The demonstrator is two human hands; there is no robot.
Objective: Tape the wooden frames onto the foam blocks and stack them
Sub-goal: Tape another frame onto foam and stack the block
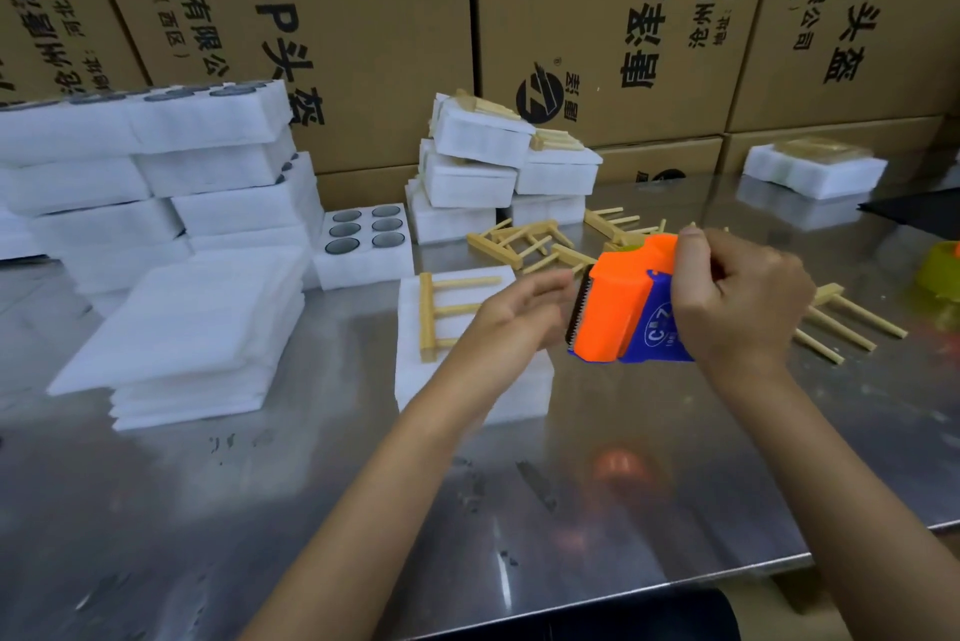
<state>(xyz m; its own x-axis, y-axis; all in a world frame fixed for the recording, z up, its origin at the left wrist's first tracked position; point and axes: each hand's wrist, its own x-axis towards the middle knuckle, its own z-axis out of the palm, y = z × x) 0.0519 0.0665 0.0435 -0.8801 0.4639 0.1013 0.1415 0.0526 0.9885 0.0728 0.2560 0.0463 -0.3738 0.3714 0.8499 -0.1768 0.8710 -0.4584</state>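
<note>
The right hand (737, 297) grips the orange and blue tape dispenser (631, 307), fingers curled over its top and back, holding it in the air above the bench (363, 510) with the serrated blade facing left. The left hand (519, 313) hangs just beside the blade with its fingers loosely apart; whether a fingertip already has the tape end I cannot tell, since clear tape does not show against the blur.

Under the left hand, near the middle of the bench, a foam block (467, 380) lies with a wooden frame (441, 313) resting on its far left part, untaped as far as I can see. Loose frames (524, 240) lie scattered beyond it and to the right. Finished blocks (483, 167) with frames on top are stacked toward the far edge, against the cartons (597, 16). Plain foam (197, 333) is piled at the left.

Risks, as I judge them:
- The frame only rests on the foam, so a tug of tape or a brush of the wrist could slide it askew before it sticks.
- The left fingers sit very near the teeth; a quick pull across could nick them.
- The far stack already leans unevenly, and another block set carelessly could tip it.
</note>
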